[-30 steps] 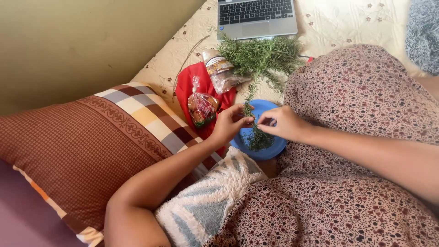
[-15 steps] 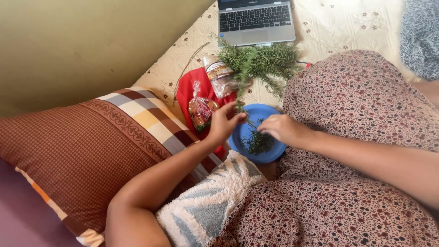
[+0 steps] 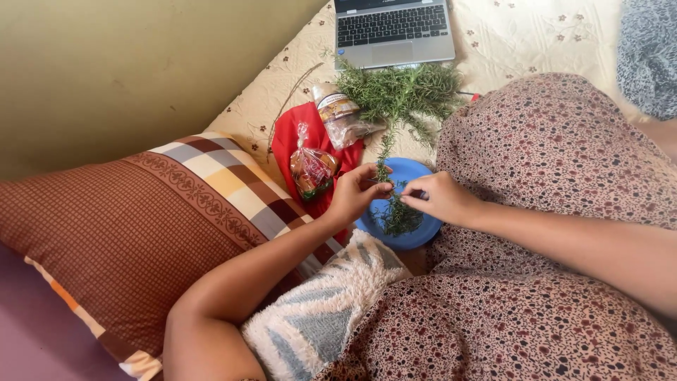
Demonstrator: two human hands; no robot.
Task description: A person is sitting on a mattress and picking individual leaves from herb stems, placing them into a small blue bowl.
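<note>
1. Left hand (image 3: 356, 192) is pinched shut on a green herb sprig (image 3: 384, 159), fingertips closed on the stem just above the blue plate (image 3: 416, 173).
2. Right hand (image 3: 443, 197) meets it from the other side, thumb and forefinger nipped together on the lower part of the same sprig, over the plate.
3. Judging by its look, the sprig is very light, with a thin, somewhat woody stem and small needle-like leaves; it should bend before it snaps, and the leaves likely come away easily if pulled against their lie. The stem is the firm place to hold; the leafy tip gives little purchase.
4. Loose green bits (image 3: 398, 219) lie heaped on the plate directly under both hands.
5. Beyond the plate lies a larger bundle of the same herb (image 3: 405, 88), resting on the bed's cream flowered sheet (image 3: 282, 99), its far end close to a laptop (image 3: 395, 32).
6. Left of the hands, a red cloth (image 3: 289, 137) carries two clear plastic packets (image 3: 312, 169), soft and crinkly by appearance.
7. Nearer the person sit a brown checked pillow (image 3: 120, 233) and a fluffy grey-and-white cushion (image 3: 317, 317), under the left forearm.
</note>
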